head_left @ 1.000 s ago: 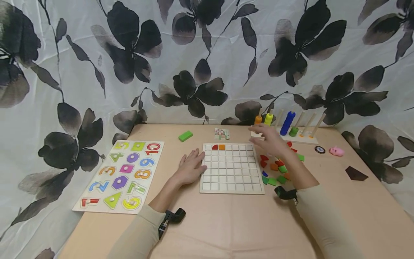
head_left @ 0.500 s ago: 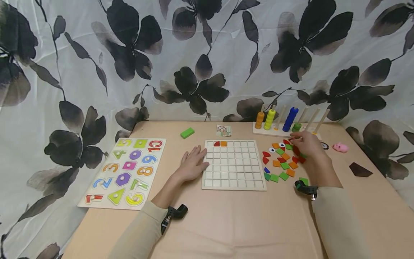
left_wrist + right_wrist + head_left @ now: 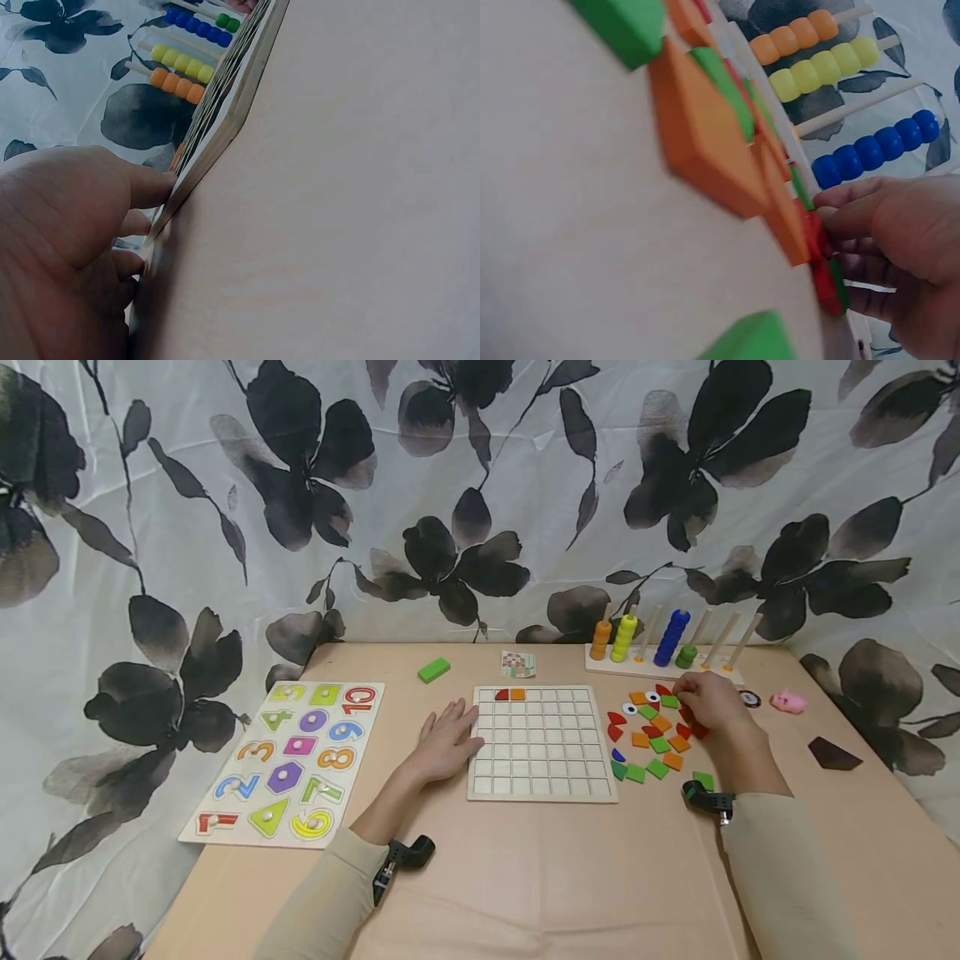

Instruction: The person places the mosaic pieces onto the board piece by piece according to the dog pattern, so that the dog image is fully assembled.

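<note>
My left hand [image 3: 442,745] lies with fairly straight fingers at the left edge of a white gridded board [image 3: 542,745]; in the left wrist view its thumb [image 3: 154,186] touches the board's side. A red piece [image 3: 502,695] and an orange square [image 3: 517,694] sit in the board's top row. To the right, my right hand [image 3: 712,703] is down at the far right of a scatter of small coloured pieces, thumb and forefinger close together over red pieces [image 3: 819,236] and green ones. I cannot tell whether a piece is between those fingertips.
Behind the pieces stands a bead rack [image 3: 662,664] with upright pegs. A number-and-shape puzzle board [image 3: 300,822] lies at left. A green block [image 3: 433,670] and small picture card [image 3: 518,664] are at the back; a pink pig figure [image 3: 788,702] and dark polygon [image 3: 834,754] lie right.
My right hand moved from above the board's far right corner to the right, down onto the coloured pieces, and has barely shifted since. The left hand stayed at the board's edge.
</note>
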A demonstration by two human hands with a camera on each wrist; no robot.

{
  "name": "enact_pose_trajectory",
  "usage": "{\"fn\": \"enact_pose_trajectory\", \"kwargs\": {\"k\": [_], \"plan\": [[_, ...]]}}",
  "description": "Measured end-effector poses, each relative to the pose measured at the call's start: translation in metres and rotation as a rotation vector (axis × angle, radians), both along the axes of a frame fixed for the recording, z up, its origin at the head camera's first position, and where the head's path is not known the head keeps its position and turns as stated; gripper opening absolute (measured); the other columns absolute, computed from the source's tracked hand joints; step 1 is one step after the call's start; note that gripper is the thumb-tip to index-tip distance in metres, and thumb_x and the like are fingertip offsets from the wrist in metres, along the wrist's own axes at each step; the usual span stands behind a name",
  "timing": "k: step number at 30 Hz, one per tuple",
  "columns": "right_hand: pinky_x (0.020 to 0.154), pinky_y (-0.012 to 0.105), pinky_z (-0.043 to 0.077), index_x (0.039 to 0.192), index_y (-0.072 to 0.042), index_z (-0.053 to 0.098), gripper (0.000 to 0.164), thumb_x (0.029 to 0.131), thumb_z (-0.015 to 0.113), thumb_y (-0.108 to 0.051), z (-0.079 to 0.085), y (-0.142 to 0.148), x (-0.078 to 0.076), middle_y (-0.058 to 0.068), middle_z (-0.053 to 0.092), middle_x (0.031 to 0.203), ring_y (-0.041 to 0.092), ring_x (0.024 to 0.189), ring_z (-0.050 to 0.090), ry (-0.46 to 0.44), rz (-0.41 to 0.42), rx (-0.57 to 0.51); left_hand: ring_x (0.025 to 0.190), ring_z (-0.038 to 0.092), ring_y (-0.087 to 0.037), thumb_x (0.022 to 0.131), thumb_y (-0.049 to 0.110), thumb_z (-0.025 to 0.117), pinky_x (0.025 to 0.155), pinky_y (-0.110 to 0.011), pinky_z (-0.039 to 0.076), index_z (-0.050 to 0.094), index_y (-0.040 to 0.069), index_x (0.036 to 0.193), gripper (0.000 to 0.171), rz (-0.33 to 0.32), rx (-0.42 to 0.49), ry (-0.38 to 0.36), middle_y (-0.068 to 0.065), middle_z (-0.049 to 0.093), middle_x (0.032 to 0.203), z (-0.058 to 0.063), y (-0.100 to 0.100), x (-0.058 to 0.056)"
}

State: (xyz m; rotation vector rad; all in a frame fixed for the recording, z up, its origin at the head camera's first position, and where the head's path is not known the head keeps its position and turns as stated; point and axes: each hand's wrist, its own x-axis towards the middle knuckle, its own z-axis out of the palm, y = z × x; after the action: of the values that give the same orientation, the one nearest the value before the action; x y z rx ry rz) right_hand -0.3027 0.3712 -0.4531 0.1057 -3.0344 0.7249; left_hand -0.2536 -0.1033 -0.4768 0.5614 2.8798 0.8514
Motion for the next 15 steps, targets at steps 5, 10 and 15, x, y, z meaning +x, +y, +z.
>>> {"fn": "enact_pose_trajectory", "kwargs": {"k": [5,10,15], "plan": [[0.073,0.048,0.049,0.115,-0.004,0.064,0.021,0.095,0.057,-0.008,-0.003,0.003,0.002,0.02,0.064,0.1,0.033,0.084,0.055,0.032,-0.041,-0.043,0.148,0.007,-0.028,0.098,0.036,0.049,0.116,-0.054,-0.002,0.032,0.012,0.151,0.06,-0.017,0.0,0.005,-0.014,0.014,0.159,0.002,0.0,-0.001],[0.078,0.05,0.051,0.117,-0.003,0.064,0.024,0.094,0.061,-0.008,0.0,0.003,0.006,0.022,0.064,0.103,0.035,0.089,0.056,0.012,-0.064,-0.095,0.148,0.007,-0.028,0.098,0.036,0.049,0.116,-0.054,-0.002,0.033,0.011,0.15,0.06,-0.019,-0.002,0.004,-0.014,0.014,0.159,0.003,0.0,-0.002],[0.079,0.046,0.051,0.113,-0.005,0.065,0.02,0.094,0.061,-0.01,0.013,-0.001,0.01,0.018,0.065,0.102,0.033,0.088,0.055,-0.005,-0.024,-0.125,0.148,0.008,-0.029,0.098,0.037,0.05,0.116,-0.054,-0.002,0.033,0.011,0.15,0.061,-0.012,0.01,0.003,-0.015,0.014,0.159,0.0,-0.002,0.0]]}}
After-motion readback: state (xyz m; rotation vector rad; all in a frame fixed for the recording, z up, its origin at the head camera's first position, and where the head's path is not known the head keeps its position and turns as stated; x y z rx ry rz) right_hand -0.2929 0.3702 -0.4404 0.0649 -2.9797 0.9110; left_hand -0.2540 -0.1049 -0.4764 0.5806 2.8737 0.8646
